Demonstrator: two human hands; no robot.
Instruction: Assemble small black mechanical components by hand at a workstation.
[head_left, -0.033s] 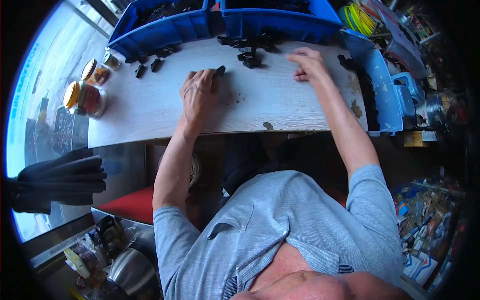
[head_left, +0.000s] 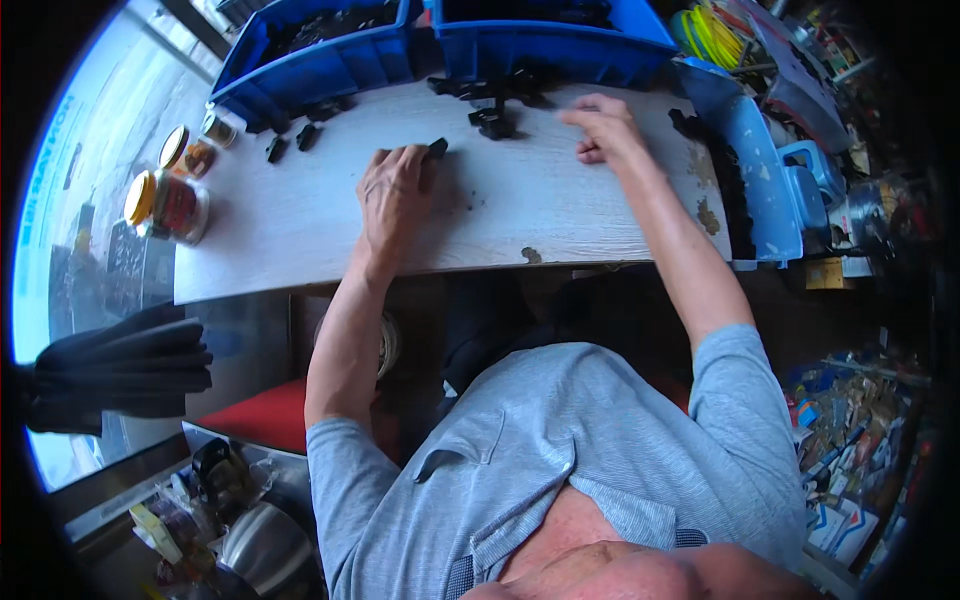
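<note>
My left hand (head_left: 392,195) rests over the middle of the pale table (head_left: 300,220), fingers curled round a small black plastic part (head_left: 437,148). Only one end of that part sticks out past the fingertips; the rest is hidden. Farther right, my right hand (head_left: 610,132) hovers at the table's far side with the index finger stretched to the left and other fingers partly bent. Nothing shows between its fingers. Left of it lies a cluster of black parts (head_left: 493,122), apart from the hand. Two more small black parts (head_left: 306,137) lie at the far left.
Two blue bins (head_left: 320,78) holding black parts line the table's far edge. Jars with lids (head_left: 175,205) stand at the left edge. On the right sits a light blue bin (head_left: 765,190), beside cluttered shelves. A dark folded cloth (head_left: 120,365) hangs at lower left.
The whole picture has shifted very slightly to the left. Both hands keep nearly the same pose and place over the table.
</note>
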